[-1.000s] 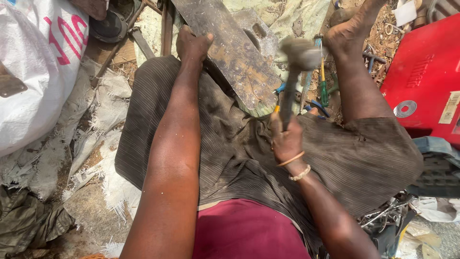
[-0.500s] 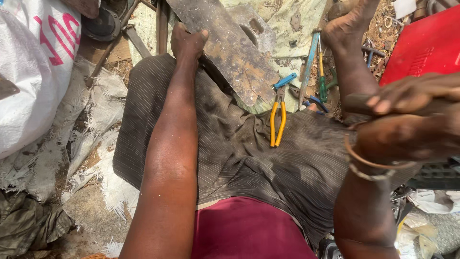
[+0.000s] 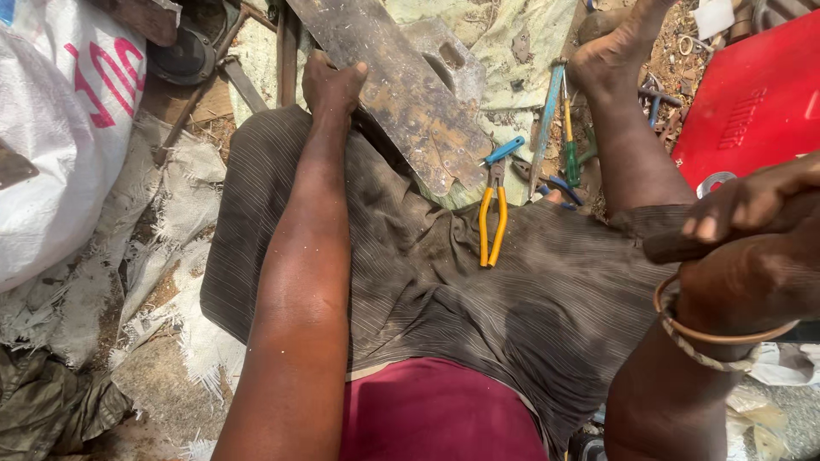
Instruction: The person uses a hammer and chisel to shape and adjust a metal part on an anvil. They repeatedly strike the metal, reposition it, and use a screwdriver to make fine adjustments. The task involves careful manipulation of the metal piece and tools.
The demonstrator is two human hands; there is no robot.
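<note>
The rusty, flat metal plate (image 3: pixel 401 94) lies on the ground in front of the seated person, its long axis running from the upper left down to the lower right, its near end reaching the edge of the striped grey cloth (image 3: pixel 444 282) over the lap. The left hand (image 3: pixel 331 84) is clenched on the plate's left edge, fingers curled over the top, pinning it down. The right hand (image 3: pixel 752 222) is raised close to the camera at the right border, its grip closed around a dark wooden handle (image 3: pixel 683 248); the head of that tool is out of view, so it is probably a hammer, but that cannot be confirmed. The plate lies ahead and to the left of the raised right hand, well apart from it, and the left hand is by far the nearer, already touching it.

Two bangles (image 3: pixel 709 329) circle the right wrist. One pair of yellow-handled pliers (image 3: pixel 493 218) rests on the cloth just below the plate's near end. One blue-handled tool (image 3: pixel 506 149) lies just beside the plate's edge, and one green-handled screwdriver (image 3: pixel 570 141) lies near the bare right foot (image 3: pixel 611 55). One white woven sack (image 3: pixel 60 145) sits at the left and one red metal box (image 3: pixel 752 102) at the right.
</note>
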